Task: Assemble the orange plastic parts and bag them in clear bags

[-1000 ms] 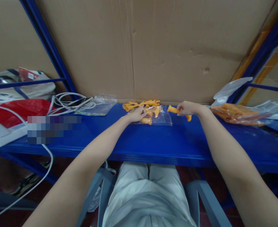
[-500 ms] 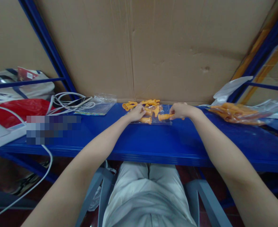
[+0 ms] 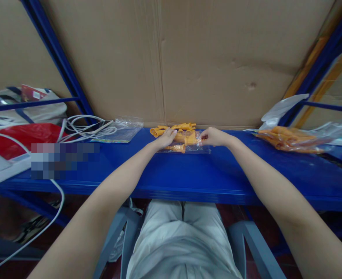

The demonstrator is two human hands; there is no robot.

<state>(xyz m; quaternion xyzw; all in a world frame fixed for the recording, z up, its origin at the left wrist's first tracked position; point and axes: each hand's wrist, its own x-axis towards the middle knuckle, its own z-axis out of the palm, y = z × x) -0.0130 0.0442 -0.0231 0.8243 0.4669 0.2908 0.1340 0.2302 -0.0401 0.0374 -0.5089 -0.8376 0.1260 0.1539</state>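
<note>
On the blue table [image 3: 185, 170], a clear plastic bag [image 3: 198, 149] lies flat with several orange plastic parts in and around it. My left hand [image 3: 165, 140] is closed on the left part of the bag, over the parts; its lower fingers are hidden. My right hand [image 3: 213, 137] pinches the right end of an orange ribbed plastic piece [image 3: 191, 141], which lies over or inside the bag; I cannot tell which. A flared orange part [image 3: 179, 148] rests just below my left hand. Further orange parts [image 3: 185, 126] sit behind the bag, near the cardboard.
Another bag of orange parts [image 3: 289, 139] lies at the right. To the left are a flat clear bag [image 3: 118, 131], coiled white cables [image 3: 83, 126], a red plastic bag [image 3: 25, 135] and a white power strip [image 3: 8, 166]. A cardboard wall [image 3: 202, 66] stands behind.
My right hand has moved left, bringing the ribbed orange piece further over the bag's middle. My left hand has shifted slightly left and stays at the bag.
</note>
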